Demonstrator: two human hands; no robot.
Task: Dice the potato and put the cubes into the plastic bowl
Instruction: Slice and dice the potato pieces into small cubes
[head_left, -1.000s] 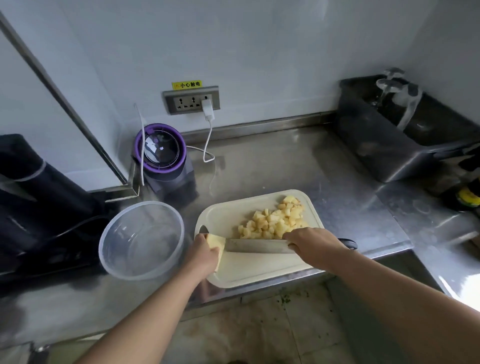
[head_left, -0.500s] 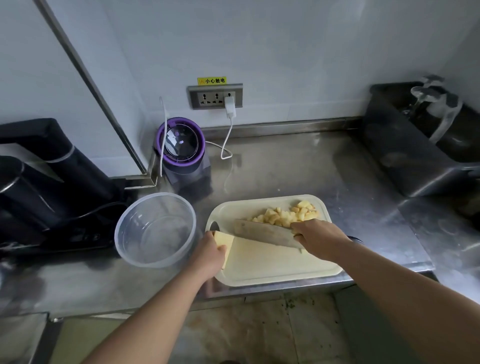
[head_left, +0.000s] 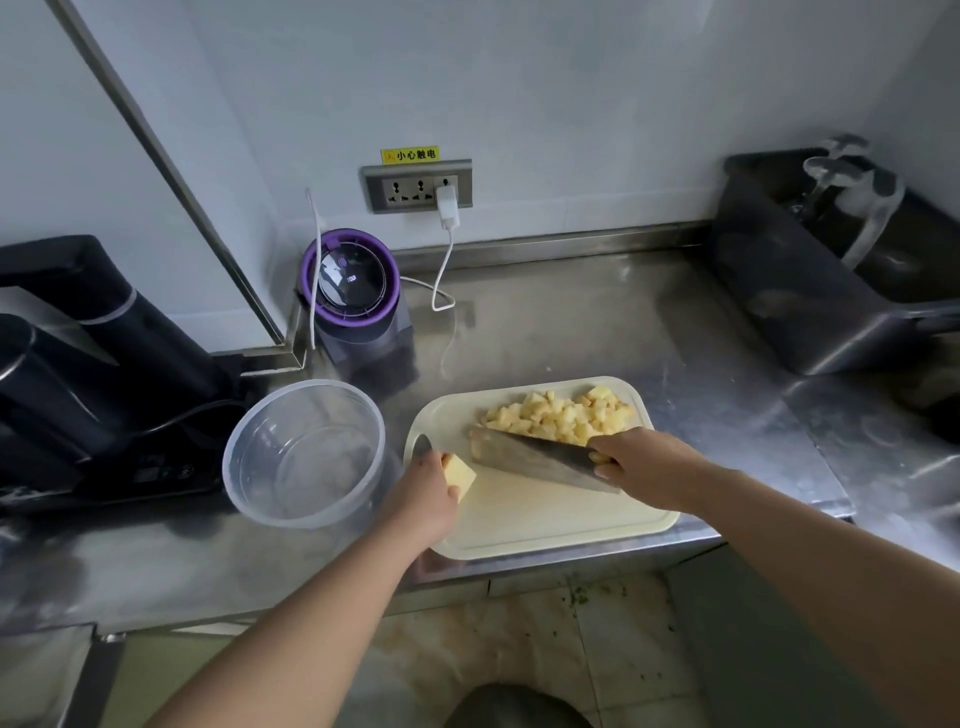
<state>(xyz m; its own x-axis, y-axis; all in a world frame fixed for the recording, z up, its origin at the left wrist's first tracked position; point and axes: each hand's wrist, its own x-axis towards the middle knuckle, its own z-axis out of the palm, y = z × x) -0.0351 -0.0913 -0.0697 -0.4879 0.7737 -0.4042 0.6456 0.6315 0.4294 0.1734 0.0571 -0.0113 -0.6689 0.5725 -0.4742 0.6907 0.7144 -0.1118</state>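
I see a steel worktop (head_left: 597, 332) running along a pale wall. A dark tub (head_left: 779, 291) stands at its right end and a black appliance (head_left: 78, 364) at its left. The clear plastic bowl (head_left: 260, 499) sits left of centre, just beside the cream cutting board (head_left: 545, 509), which lies at the front edge of the worktop. Behind the bowl stands a purple-rimmed appliance (head_left: 353, 291), with a white cable running up to the wall socket (head_left: 418, 187).

On the board, my right hand (head_left: 649, 467) is clenched round the handle end of a cleaver (head_left: 530, 457). The blade is tilted and points left across the middle of the board; I cannot tell whether its edge touches the surface. My left hand (head_left: 426, 488) grasps an uncut potato piece (head_left: 460, 473) at the board's left end, near the blade's tip. The pile of potato cubes (head_left: 561, 415) lies at the far right of the board, just behind the blade.
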